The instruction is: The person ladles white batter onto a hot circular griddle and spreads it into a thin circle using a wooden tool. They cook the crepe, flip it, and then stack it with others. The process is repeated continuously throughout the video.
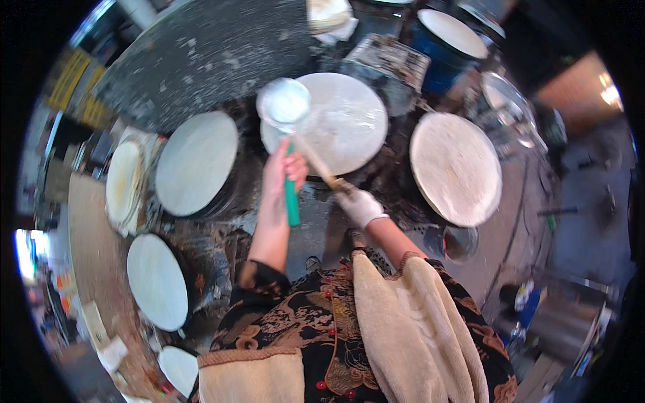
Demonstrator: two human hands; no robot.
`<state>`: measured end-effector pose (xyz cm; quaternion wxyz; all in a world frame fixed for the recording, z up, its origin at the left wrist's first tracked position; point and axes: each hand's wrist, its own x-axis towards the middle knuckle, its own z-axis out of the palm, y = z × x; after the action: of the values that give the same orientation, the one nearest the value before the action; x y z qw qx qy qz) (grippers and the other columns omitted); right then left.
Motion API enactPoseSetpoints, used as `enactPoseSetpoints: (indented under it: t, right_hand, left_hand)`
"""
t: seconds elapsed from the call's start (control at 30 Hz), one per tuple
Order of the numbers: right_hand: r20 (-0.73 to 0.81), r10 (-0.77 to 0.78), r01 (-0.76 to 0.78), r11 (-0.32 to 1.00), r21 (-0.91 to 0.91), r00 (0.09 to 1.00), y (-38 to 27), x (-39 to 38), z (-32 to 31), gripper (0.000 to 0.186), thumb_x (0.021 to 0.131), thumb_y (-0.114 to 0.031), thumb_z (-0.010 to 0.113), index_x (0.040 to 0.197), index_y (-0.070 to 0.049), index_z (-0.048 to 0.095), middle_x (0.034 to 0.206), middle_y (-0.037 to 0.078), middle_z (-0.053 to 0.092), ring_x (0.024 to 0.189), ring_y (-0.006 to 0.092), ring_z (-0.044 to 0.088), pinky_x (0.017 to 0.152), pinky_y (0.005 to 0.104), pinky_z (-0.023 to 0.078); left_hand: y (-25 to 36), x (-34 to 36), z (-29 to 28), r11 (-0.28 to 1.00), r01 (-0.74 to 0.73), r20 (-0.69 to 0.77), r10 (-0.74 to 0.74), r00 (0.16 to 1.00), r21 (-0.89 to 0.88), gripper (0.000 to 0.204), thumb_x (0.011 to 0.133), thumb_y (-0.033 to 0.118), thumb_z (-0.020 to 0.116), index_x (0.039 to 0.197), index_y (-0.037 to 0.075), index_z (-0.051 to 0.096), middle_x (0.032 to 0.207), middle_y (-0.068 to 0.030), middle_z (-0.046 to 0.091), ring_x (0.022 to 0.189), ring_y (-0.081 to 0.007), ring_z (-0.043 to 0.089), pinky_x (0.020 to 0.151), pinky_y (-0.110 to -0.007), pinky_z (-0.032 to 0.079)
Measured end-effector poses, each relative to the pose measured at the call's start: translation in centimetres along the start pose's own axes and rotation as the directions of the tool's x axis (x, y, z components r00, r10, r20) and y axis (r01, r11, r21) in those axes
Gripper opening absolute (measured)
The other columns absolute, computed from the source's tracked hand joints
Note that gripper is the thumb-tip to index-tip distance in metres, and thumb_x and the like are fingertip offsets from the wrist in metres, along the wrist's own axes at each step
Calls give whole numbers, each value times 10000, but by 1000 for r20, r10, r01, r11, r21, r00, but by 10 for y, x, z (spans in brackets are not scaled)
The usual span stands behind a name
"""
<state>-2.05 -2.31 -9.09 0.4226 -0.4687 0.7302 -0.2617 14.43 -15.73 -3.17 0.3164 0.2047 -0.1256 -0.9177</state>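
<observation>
My bare left hand point(287, 168) is closed round a green handle point(291, 198) below a pale, round ladle-like head point(285, 101) with white material in it, blurred, over the middle round white griddle surface point(342, 111). My right hand point(359, 205), in a whitish glove, grips a wooden stick point(312, 156) that slants up to that head; its far end I cannot make out. White rounds on dark round bases stand left point(196, 162), right point(455, 168) and lower left point(156, 281). A thin stack of pale flatbreads point(124, 185) lies at far left.
Another white round point(176, 369) is at lower left. Behind are a dark speckled panel point(201, 60), a grimy metal box point(383, 54), a blue drum point(440, 70) and more pale flatbreads point(329, 17). Metal containers point(557, 329) stand at lower right. A wooden board point(87, 235) edges the left side.
</observation>
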Motion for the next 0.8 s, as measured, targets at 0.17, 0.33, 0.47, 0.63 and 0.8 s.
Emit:
enactPoseSetpoints:
  t: [0.17, 0.33, 0.47, 0.63, 0.8]
  right_hand:
    - [-169, -16, 44, 986, 162, 985, -7, -29, -6, 440, 891, -322, 534, 1251, -68, 528, 1089, 189, 623, 1014, 294, 613, 842, 321, 468]
    - [60, 97, -106, 982, 157, 993, 3, -82, -12, 486, 871, -339, 558, 1259, -49, 523, 1117, 190, 621, 1045, 280, 603, 900, 303, 431]
    - [-290, 255, -66, 844, 533, 922, 37, -114, -2, 487, 859, -319, 595, 1242, -23, 540, 1155, 128, 621, 1049, 156, 579, 926, 272, 413]
    - [-388, 3, 190, 868, 459, 921, -38, -122, -24, 472, 853, -259, 590, 1237, 9, 528, 1089, 134, 641, 959, 132, 598, 863, 247, 448]
    - [128, -162, 138, 975, 177, 978, -75, -132, -18, 518, 804, -391, 584, 1188, -43, 570, 977, 190, 656, 877, 288, 645, 796, 346, 486]
  left_hand:
    - [31, -42, 36, 982, -189, 230, 180, 956, 17, 303, 972, 387, 381, 835, 117, 394, 463, 32, 359, 335, -65, 357, 287, -196, 323]
    - [26, -44, 37, 979, -192, 88, 197, 976, -61, 305, 1000, 216, 381, 1242, 42, 444, 571, 20, 344, 409, -52, 342, 334, -184, 349]
    - [1, -79, 40, 988, -152, -13, 151, 988, -42, 270, 997, 212, 392, 1180, 34, 476, 572, 23, 345, 417, -52, 347, 333, -185, 348]
    - [-30, -102, 17, 998, 28, -23, -29, 999, -64, 296, 991, 260, 398, 1164, 37, 488, 555, 32, 351, 395, -42, 356, 313, -188, 350]
    - [-93, -124, 25, 961, 166, -232, -114, 966, 219, 244, 925, 240, 517, 1100, 70, 528, 519, 73, 355, 356, -23, 327, 300, -172, 293]
